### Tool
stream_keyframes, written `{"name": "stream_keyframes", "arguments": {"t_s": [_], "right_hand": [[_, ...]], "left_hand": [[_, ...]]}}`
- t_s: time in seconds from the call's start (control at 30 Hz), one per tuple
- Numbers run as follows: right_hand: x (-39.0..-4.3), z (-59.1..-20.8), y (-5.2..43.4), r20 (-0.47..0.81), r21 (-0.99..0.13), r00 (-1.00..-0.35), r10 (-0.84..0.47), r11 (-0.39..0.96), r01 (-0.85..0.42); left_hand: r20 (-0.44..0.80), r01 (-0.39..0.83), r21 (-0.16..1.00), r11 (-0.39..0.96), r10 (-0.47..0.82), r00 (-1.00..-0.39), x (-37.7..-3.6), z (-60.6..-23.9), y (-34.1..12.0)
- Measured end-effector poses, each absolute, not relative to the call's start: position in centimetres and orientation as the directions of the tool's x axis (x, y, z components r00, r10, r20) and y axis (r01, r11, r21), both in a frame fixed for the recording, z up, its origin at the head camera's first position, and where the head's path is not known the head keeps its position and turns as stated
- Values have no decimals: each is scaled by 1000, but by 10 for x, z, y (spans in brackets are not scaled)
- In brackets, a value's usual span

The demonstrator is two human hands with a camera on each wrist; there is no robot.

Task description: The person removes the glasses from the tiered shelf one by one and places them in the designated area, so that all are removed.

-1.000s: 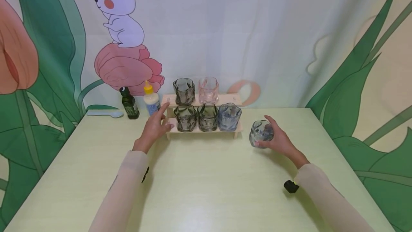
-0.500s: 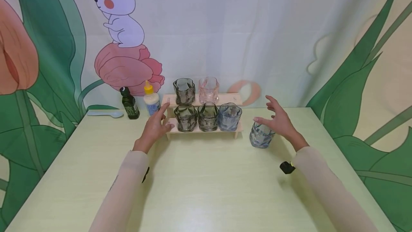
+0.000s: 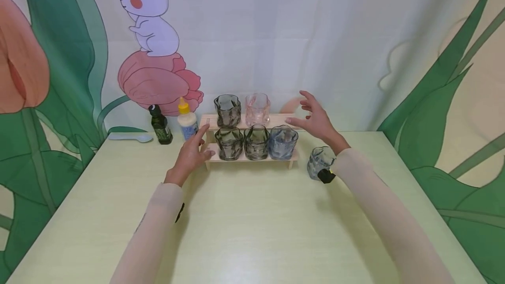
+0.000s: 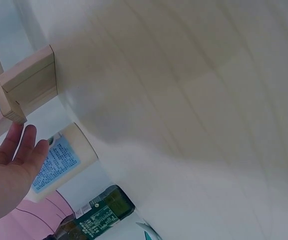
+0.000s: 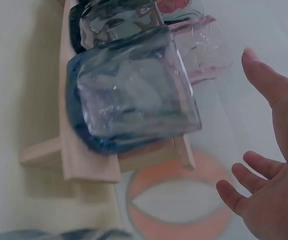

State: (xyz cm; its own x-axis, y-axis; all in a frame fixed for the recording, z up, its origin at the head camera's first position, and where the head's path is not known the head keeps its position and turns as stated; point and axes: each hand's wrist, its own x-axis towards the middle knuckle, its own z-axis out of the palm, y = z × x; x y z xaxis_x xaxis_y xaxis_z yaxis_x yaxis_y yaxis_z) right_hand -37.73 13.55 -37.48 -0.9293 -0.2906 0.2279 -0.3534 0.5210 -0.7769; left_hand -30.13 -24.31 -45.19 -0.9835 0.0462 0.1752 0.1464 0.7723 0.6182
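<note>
A two-step wooden rack (image 3: 284, 120) stands at the table's back. Its top step carries a grey glass (image 3: 227, 111) and a pink glass (image 3: 257, 109) (image 5: 203, 46). Two grey glasses (image 3: 229, 143) and a blue glass (image 3: 282, 143) (image 5: 134, 95) fill the lower step. My left hand (image 3: 191, 154) (image 4: 9, 170) rests with straight fingers against the rack's left end. My right hand (image 3: 313, 119) (image 5: 268, 170) hovers open above the rack's right end, holding nothing. Another blue glass (image 3: 318, 161) stands on the table (image 3: 252, 231) to the right of the rack, under my right wrist.
A dark green bottle (image 3: 159, 125) (image 4: 99, 212), a white bottle with a yellow cap (image 3: 186, 121) (image 4: 59, 165) and a pale blue spoon (image 3: 130, 137) lie left of the rack. A printed backdrop hangs right behind the table.
My right hand let go of the blue glass on the table, lifted and moved left and back to above the rack's right end. The left hand stayed put.
</note>
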Motion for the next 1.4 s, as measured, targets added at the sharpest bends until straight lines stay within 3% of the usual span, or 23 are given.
{"name": "stream_keyframes", "arguments": {"t_s": [0.33, 0.7, 1.4], "right_hand": [[-389, -357, 87, 153, -754, -915, -374, 554, -352], [-395, -356, 47, 168, -736, -886, -431, 543, -404], [-406, -364, 27, 110, -720, -899, -425, 590, -367]], "left_hand": [[179, 150, 615, 774, 48, -983, -301, -452, -243], [175, 141, 631, 763, 37, -984, -302, -452, -244], [141, 111, 640, 760, 26, -990, -302, -452, -242]]}}
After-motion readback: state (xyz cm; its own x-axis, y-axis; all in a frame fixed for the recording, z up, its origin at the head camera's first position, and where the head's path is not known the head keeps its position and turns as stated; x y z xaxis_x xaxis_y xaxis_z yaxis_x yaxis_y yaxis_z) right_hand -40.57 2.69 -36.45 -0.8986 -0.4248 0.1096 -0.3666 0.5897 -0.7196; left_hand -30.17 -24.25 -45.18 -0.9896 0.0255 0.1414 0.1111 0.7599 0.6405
